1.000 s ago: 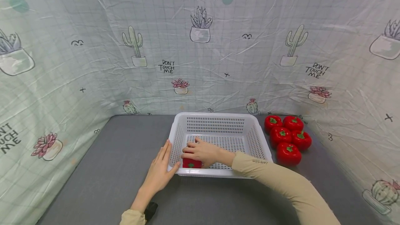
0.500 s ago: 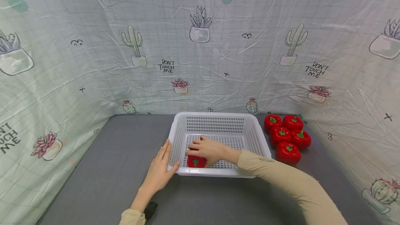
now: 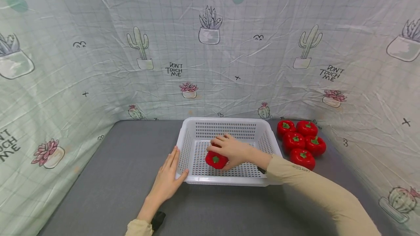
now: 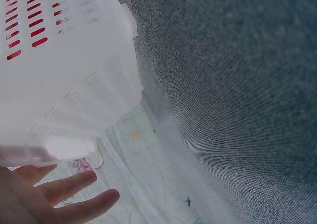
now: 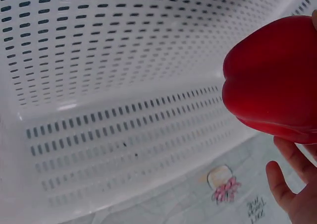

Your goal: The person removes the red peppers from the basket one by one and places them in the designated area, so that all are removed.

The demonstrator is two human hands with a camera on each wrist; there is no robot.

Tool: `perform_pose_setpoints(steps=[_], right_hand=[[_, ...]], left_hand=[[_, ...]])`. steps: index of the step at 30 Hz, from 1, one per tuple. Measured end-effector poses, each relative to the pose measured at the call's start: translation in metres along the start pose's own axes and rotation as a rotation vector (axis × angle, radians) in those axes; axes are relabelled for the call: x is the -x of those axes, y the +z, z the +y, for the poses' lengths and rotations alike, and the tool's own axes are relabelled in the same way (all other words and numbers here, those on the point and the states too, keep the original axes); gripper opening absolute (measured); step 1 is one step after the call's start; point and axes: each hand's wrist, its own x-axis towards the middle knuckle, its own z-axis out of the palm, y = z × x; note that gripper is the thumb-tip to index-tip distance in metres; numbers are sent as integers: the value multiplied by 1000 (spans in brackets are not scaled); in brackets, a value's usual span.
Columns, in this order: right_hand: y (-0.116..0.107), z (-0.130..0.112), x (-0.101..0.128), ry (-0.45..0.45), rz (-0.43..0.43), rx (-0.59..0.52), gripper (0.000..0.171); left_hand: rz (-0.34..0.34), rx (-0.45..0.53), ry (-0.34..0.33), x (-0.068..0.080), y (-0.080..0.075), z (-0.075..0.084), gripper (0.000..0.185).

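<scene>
The right hand's (image 3: 233, 150) fingers curl round a red pepper (image 3: 216, 159), inside the white basket (image 3: 226, 181). Left hand (image 3: 167, 181), fingers straight, braces its nine-o'clock wall. Best set the pepper down flat; five others (image 3: 301, 143) wait at three o'clock.

- Your left hand (image 3: 167, 179) lies flat with its fingers straight and together, pointing away from you, thumb spread out to the right
- Your left forearm runs back toward your body, a beige cuff at the wrist
- Your right hand (image 3: 231, 150) is palm down, fingers curled in a grip
- Your right arm, in a beige sleeve, reaches in from the lower right, bent at the elbow
</scene>
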Motion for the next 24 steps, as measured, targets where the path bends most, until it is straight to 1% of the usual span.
perform_pose_setpoints(steps=[3,7,10,16,24], right_hand=[[-10,6,10,54,47,-59,77],[-16,15,22,125,91,-85,78],[-15,22,32,155,116,-80,79],[-16,32,51,184,161,-55,80],[-21,37,73,246,174,-43,83]], left_hand=[[2,0,4,0,0,0,73],[11,0,8,0,0,0,73],[9,-1,6,0,1,0,74],[7,-5,7,1,0,1,74],[-9,1,-1,0,-1,1,74]])
